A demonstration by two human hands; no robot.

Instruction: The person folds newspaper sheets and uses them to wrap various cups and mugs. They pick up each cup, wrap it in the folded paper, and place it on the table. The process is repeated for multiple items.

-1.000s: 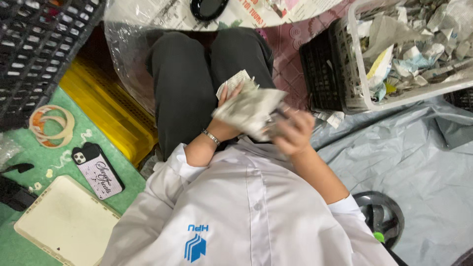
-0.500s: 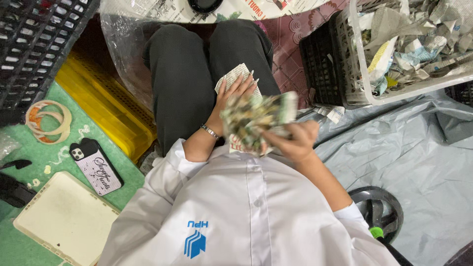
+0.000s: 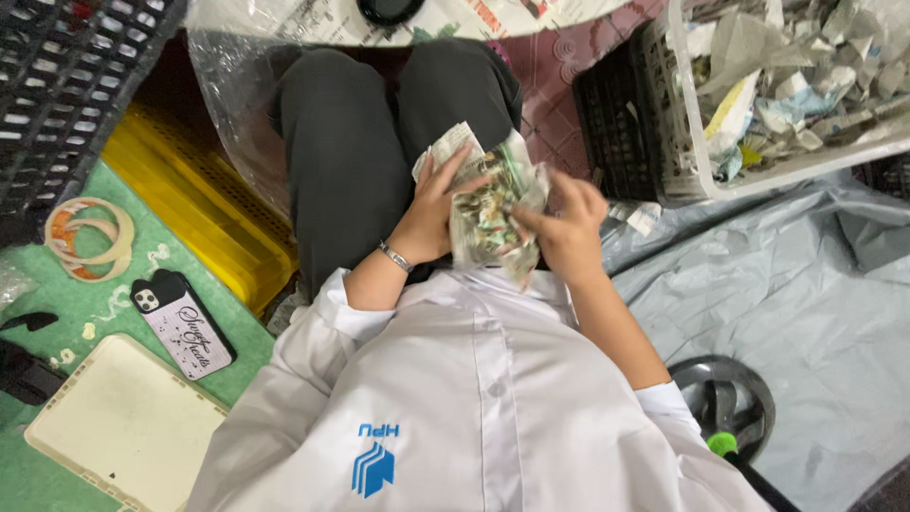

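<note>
Seated person, looking down at own lap. Both hands grip a crumpled sheet of printed paper (image 3: 488, 204) held just above the thighs. Left hand (image 3: 431, 213) clasps its left edge, fingers curled over the top. Right hand (image 3: 567, 232) pinches the right edge, fingers clenched on it. Sheet lies between the hands, long axis running roughly top to bottom in view. Basket of paper scraps (image 3: 758, 175) sits off to the right, nearer the right hand.
</note>
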